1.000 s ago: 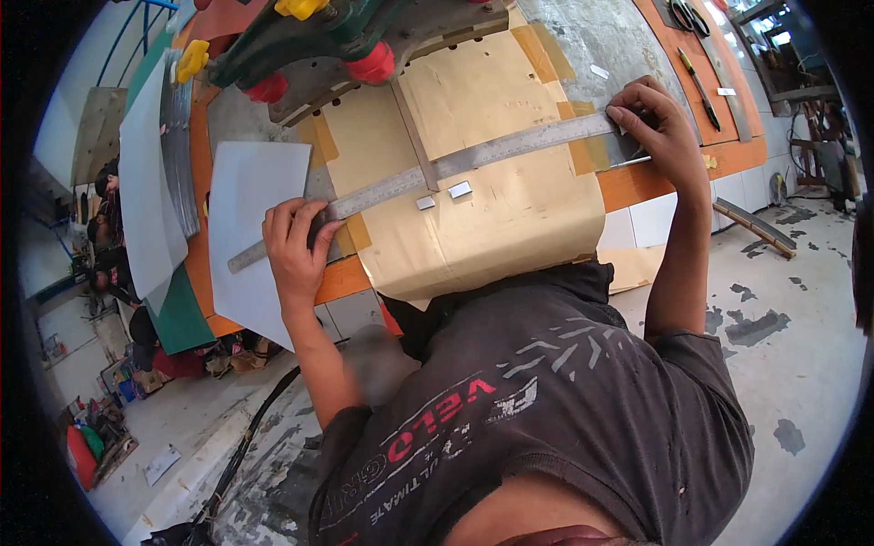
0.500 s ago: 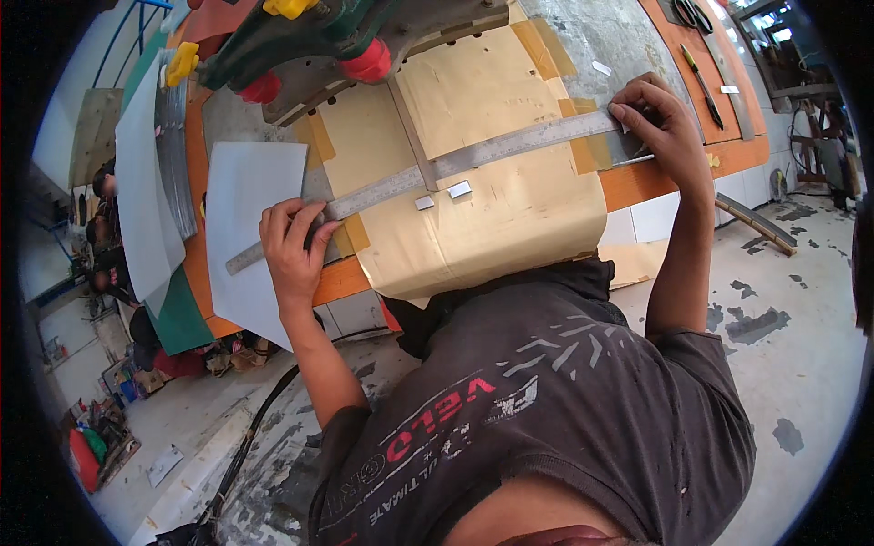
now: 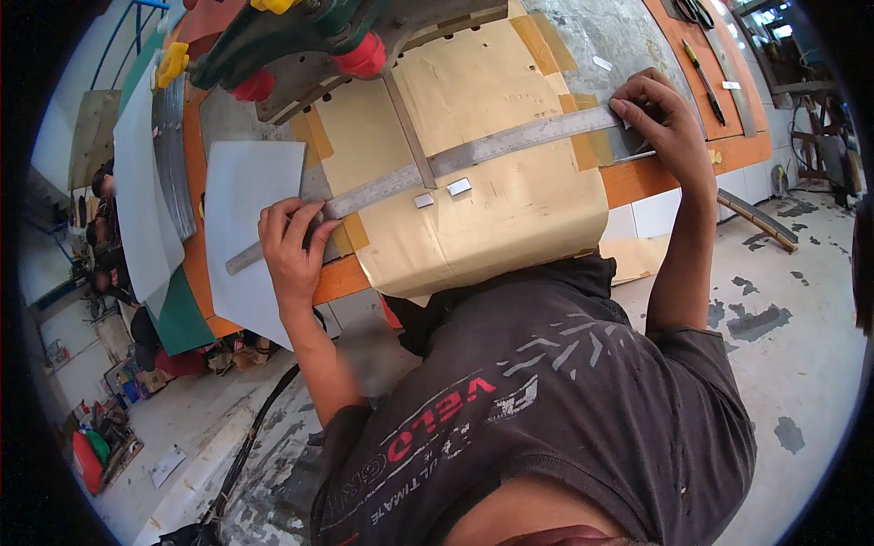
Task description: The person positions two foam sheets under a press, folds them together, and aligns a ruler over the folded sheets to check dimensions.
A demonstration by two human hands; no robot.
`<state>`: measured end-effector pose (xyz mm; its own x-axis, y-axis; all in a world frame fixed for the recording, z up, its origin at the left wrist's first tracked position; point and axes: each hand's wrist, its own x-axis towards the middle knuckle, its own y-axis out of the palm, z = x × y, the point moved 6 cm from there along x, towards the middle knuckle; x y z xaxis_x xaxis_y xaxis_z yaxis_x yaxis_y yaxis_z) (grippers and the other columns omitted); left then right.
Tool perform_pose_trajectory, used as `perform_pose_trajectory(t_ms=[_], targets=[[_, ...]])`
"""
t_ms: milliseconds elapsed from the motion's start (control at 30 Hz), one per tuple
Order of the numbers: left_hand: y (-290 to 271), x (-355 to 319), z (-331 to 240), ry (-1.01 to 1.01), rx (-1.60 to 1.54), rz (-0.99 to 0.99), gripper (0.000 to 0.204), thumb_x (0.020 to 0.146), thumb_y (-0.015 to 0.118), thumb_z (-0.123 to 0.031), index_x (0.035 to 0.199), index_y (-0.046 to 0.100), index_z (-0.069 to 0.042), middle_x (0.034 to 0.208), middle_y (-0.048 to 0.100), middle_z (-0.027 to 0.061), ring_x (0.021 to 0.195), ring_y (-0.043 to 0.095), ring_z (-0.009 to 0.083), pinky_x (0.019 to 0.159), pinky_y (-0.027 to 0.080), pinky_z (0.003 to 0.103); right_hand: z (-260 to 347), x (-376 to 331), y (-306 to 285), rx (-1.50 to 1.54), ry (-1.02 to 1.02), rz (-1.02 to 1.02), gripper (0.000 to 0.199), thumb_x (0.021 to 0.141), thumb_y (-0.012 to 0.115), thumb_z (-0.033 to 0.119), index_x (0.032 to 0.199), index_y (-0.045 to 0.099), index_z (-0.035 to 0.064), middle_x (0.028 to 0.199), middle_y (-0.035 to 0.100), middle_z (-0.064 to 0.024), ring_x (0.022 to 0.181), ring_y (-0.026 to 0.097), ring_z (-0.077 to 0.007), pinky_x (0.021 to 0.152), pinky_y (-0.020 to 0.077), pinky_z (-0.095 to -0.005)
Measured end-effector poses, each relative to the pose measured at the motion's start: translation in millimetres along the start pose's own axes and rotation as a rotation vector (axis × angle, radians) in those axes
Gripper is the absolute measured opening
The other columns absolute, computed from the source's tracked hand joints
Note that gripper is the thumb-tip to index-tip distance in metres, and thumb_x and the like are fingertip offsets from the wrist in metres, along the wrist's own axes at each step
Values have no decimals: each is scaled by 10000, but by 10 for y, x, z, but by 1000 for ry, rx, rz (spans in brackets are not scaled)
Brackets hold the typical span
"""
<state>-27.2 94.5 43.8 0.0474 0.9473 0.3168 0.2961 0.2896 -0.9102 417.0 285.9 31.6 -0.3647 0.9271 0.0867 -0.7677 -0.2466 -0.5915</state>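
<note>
A long steel ruler [image 3: 510, 144] lies slantwise across a tan paper-covered board [image 3: 492, 214]. My left hand [image 3: 293, 250] pinches the ruler toward its left end, which juts out over a white sheet [image 3: 255, 177]. At the other end, my right hand [image 3: 665, 127] grips the ruler between thumb and curled fingers. A narrow metal strip [image 3: 408, 127] runs from the machine down to the ruler's middle. Just on the near side of the ruler are two small whitish pieces, one larger [image 3: 460, 187] and one smaller [image 3: 423, 201].
A dark green machine [image 3: 273, 45] with red feet and yellow knobs stands at the back. To the right are a cutter knife [image 3: 703, 86], scissors [image 3: 694, 14] and a flat metal strip [image 3: 733, 77]. Stacked white sheets [image 3: 146, 191] stand at the left. Brown tape [image 3: 546, 45] edges the board.
Both hands keep hold of the ruler in nearly the same place. Only a very slight shift of the view shows.
</note>
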Motion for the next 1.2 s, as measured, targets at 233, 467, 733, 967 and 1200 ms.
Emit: perform_pose_trajectory(t_ms=[233,467,733,967,1200], targets=[[-3,-3,-9,-4,-10,-2,302,870,791,-258,1078,734,-47,1030,618,105,996,567,309,879,478,422,-9,7,4,3,-11,-3,175,952,737,181,993,722,12,988,637,-46,919,641,-157,825,511,-307],[-13,-2,-3,-26,-7,3,305,869,792,-263,1075,734,-45,1035,622,109,1002,572,309,876,482,420,6,8,1,-2,-25,-4,171,956,734,173,996,721,8,988,639,-43,910,638,-152,811,511,-300],[-3,3,-10,10,-12,-47,329,812,824,-289,1039,730,-70,998,626,89,936,562,298,847,465,428,-4,-1,7,0,-13,9,168,958,731,168,1000,722,6,987,634,-42,905,630,-155,813,503,-300],[-9,-6,-1,-7,-2,0,305,862,797,-250,1084,727,-52,1045,625,116,1002,574,319,885,484,422,-25,6,13,14,-3,8,182,959,731,182,1009,725,7,1000,629,-42,931,631,-154,845,501,-304],[1,8,-19,-11,-11,-7,301,858,798,-250,1074,724,-53,1038,619,114,995,572,321,879,482,425,-15,4,1,14,-6,6,173,958,730,174,997,721,5,1008,633,-40,939,631,-153,841,498,-300]])
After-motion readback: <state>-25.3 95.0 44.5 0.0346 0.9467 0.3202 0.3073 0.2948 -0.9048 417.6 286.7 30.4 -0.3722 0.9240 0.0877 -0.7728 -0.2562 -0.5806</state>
